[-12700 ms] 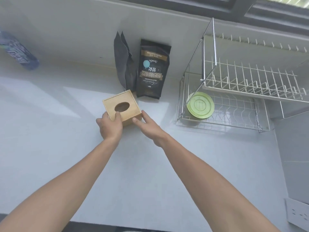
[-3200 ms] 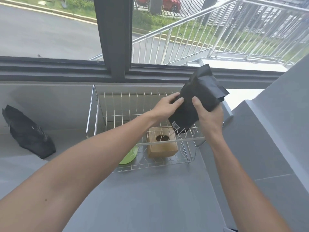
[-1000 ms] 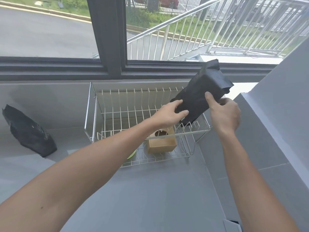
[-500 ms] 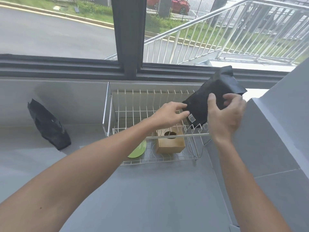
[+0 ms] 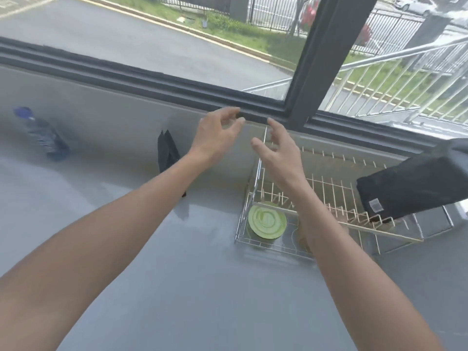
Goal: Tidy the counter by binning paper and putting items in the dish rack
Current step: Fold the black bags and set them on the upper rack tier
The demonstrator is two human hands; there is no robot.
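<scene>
Grey counter (image 5: 202, 287) | black bag (image 5: 415, 190) lying tilted on dish rack (image 5: 329, 198) upper shelf | both hands (image 5: 249, 145) open, empty

Your arms are bare from the elbows down; no sleeves show; your left hand (image 5: 215, 138) and right hand (image 5: 278, 155) wear nothing.

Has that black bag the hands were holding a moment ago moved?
Yes. The black bag has left the hands and now lies on the dish rack's upper tier, at its right end.
</scene>
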